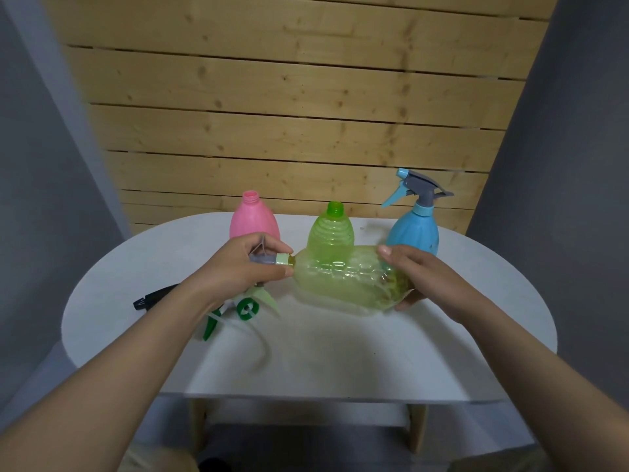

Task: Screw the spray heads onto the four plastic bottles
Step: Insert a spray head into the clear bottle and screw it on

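A pale yellow-green transparent bottle point(347, 277) lies sideways above the table, held between both hands. My right hand point(418, 274) grips its base. My left hand point(245, 267) is wrapped around a grey spray head with a light green collar point(282, 259) set on the bottle's neck. Behind stand a pink bottle point(253, 219) and a ribbed green bottle point(332, 229), both with bare open necks. A blue bottle point(413, 229) at the back right carries a grey and blue spray head point(417, 187).
The round white table point(340, 352) holds a loose green spray head with its tube point(245, 310) below my left wrist, and a black spray head point(153, 296) near the left edge. A wooden slat wall rises behind the table.
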Tool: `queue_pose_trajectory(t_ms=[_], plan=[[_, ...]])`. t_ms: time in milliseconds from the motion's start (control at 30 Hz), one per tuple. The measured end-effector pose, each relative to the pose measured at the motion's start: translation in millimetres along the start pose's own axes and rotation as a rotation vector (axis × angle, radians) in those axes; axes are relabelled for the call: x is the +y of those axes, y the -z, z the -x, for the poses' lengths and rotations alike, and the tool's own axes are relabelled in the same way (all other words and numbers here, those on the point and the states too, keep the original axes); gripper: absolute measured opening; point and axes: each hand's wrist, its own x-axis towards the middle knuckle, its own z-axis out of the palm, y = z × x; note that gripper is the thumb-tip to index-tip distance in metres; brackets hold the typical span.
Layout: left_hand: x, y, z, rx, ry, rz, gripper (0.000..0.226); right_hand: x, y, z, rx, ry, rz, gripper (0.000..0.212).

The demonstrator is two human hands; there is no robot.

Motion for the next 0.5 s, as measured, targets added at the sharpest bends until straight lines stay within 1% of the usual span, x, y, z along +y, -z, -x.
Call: queue_pose_trajectory(t_ms=[100, 167, 300, 500], plan=[[0.9, 2.1, -2.6, 0.017, 0.067, 0.036, 0.025, 1.6, 2.7, 1.1, -0.066, 0.089, -0.012, 0.073], [1.3, 2.7, -3.2, 0.015, 0.076, 0.052, 0.025, 2.8, 3.0, 0.5, -0.069, 0.130, -0.022, 0.079], [2.6, 2.1, -0.1, -0.006, 0.033, 0.025, 0.022, 2.4, 3.3, -1.9, -0.036, 0.116, -0.061, 0.065], [7.9, 0.7, 3.2, -0.014, -0.013, 0.014, 0.022, 4.4, 3.7, -3.5, 0.025, 0.059, -0.043, 0.070]])
